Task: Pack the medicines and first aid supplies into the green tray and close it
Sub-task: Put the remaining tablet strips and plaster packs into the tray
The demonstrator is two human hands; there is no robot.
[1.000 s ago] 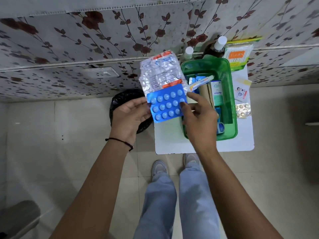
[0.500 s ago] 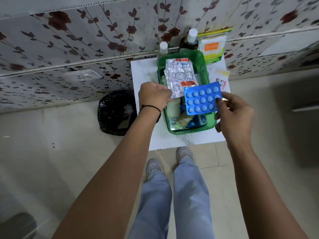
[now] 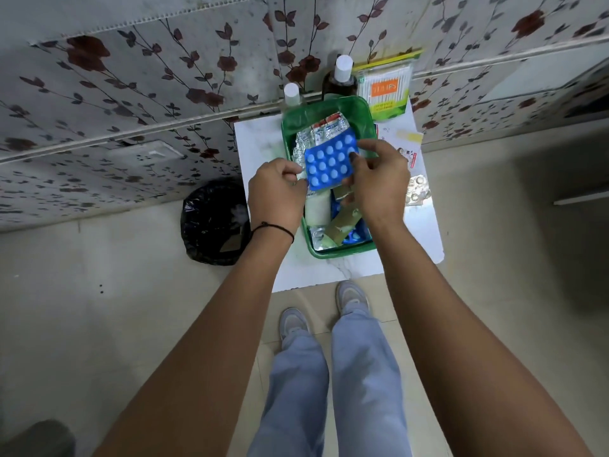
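The green tray (image 3: 333, 253) stands on a small white table (image 3: 257, 150), holding boxes, tubes and foil strips. Over the tray's middle my right hand (image 3: 379, 183) pinches a blue blister pack (image 3: 331, 161) at its right edge. My left hand (image 3: 278, 192) grips silver foil tablet strips (image 3: 321, 131) that lie under the blue pack and reach toward the tray's far end. A foil strip (image 3: 418, 190) and a plaster packet (image 3: 407, 141) lie on the table right of the tray.
Two white-capped bottles, one small (image 3: 291, 93) and one dark (image 3: 342, 74), and a pack of cotton buds (image 3: 385, 89) stand behind the tray against the floral wall. A black bin bag (image 3: 214, 222) sits on the floor left of the table. My feet are just below the table's near edge.
Both hands have lowered the blue pack and the foil strips down into the tray. The right hand moved left, bringing the blue pack over the strips.
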